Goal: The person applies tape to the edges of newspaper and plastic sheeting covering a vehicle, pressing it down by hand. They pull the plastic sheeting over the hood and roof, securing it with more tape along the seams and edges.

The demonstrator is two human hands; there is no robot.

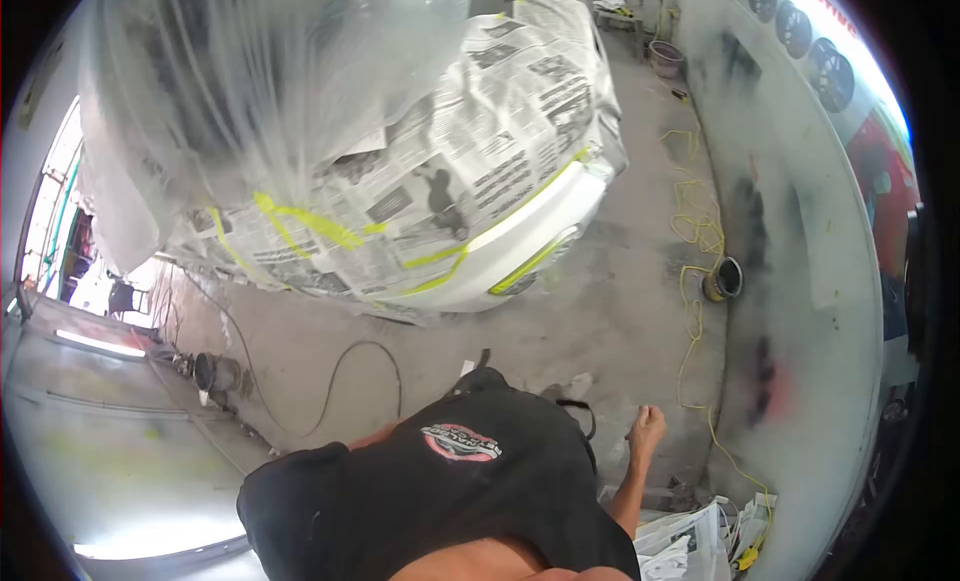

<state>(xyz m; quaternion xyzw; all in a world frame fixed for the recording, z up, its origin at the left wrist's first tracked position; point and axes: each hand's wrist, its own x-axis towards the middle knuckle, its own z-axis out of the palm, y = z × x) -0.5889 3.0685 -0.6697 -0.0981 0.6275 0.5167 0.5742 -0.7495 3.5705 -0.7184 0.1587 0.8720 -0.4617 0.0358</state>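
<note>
My right hand (648, 424) hangs out to the right of my body, above the grey floor. Its fingers are curled closed; whether anything is inside them is hidden. My left hand does not show; only a bit of the left forearm (374, 437) appears beside my black shirt. In front of me stands a vehicle covered in newspaper (500, 121) and clear plastic sheeting (270, 81), held by yellow-green masking tape (315, 224). A white painted bumper corner (540, 241) is left bare. Neither hand touches the vehicle.
A dark hose (335, 366) curls over the floor at left, near a bucket (215, 373). Along the right wall (800, 281) run a yellow cord (692, 331) and a dark can (723, 279). A pot (665, 58) stands farther back. White scraps (680, 541) lie at lower right.
</note>
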